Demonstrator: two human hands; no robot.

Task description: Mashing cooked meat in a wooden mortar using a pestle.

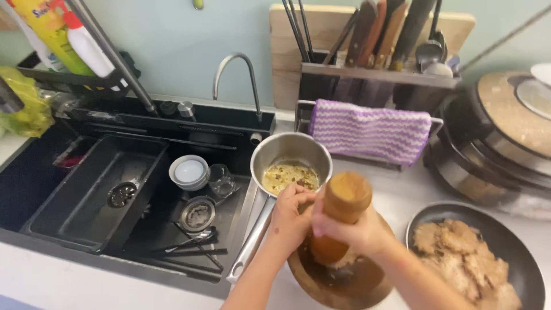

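— While we start at the far left, what sits by the sink (34,189)?

— Soap bottles (69,40) stand on a dark rack, with a yellow-green bag (23,103) just beside them. Inside the black sink lie a drain basket (121,194), a stack of small bowls (189,172), a glass (222,181), a round strainer (198,214) and some cutlery (192,244). A curved tap (235,69) rises at the far edge.

— And moving right?

— A steel saucepan (290,150) with yellowish bits inside rests on the sink's right edge, its long handle pointing near.

— The hands?

— Left hand (290,221) is curled, fingers clenched on the rim of a wooden mortar (344,287) at near centre. Right hand (353,232) grasps a wooden pestle (341,215) around its middle, the pestle upright with its lower end down in the mortar.

— Further right?

— A purple striped cloth (370,131) hangs on a rail below a knife rack (379,51) and cutting board (287,46). A dark pan (528,270) of brown ground food (465,258) sits near right, and stacked pots with lids (499,132) stand beyond it.
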